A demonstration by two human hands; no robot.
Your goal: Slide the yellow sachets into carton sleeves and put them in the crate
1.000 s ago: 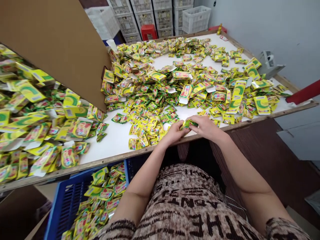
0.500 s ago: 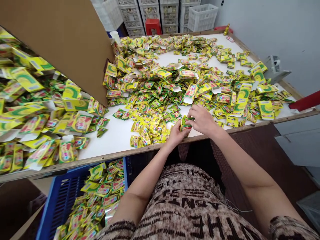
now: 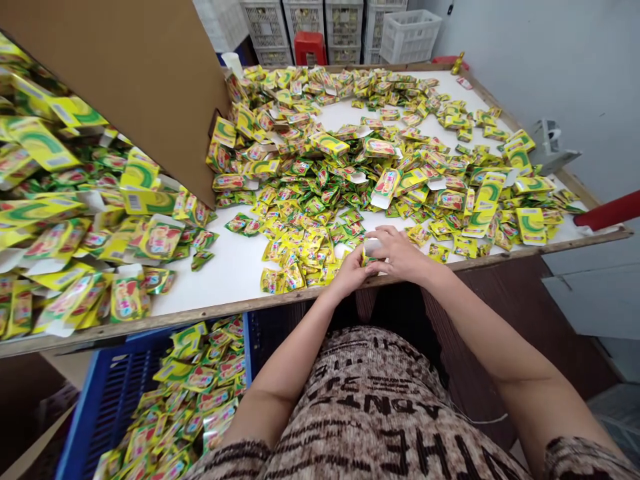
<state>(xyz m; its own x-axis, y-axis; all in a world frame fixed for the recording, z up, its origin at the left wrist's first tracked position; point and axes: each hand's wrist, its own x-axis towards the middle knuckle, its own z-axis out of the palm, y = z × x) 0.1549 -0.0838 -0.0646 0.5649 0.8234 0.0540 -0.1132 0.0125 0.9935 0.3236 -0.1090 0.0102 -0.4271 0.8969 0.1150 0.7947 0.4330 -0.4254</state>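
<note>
Close to the table's front edge, my left hand (image 3: 350,272) is wrapped round a small box (image 3: 371,247), of which mainly a white flap shows. My right hand (image 3: 400,257) is at the same box from the right, its bent fingers on the flap. Most of the box is hidden by my fingers. Just left of my hands lies a pile of small yellow packets (image 3: 300,247). Beyond it are small green packets (image 3: 320,183). An open-ended yellow-green box (image 3: 387,187) rests on the heap ahead of my right hand.
A brown cardboard sheet (image 3: 150,80) stands upright at left, beside more printed boxes (image 3: 160,240). Below the wooden table edge (image 3: 200,313) is a blue crate (image 3: 80,413) full of packs. White crates (image 3: 345,30) and a red stool (image 3: 310,47) are behind. A red pole (image 3: 610,212) juts in at right.
A green packet showed between my hands earlier; now the box's white flap shows there instead. My right hand has turned lower and flatter over the box. The view has shifted slightly.
</note>
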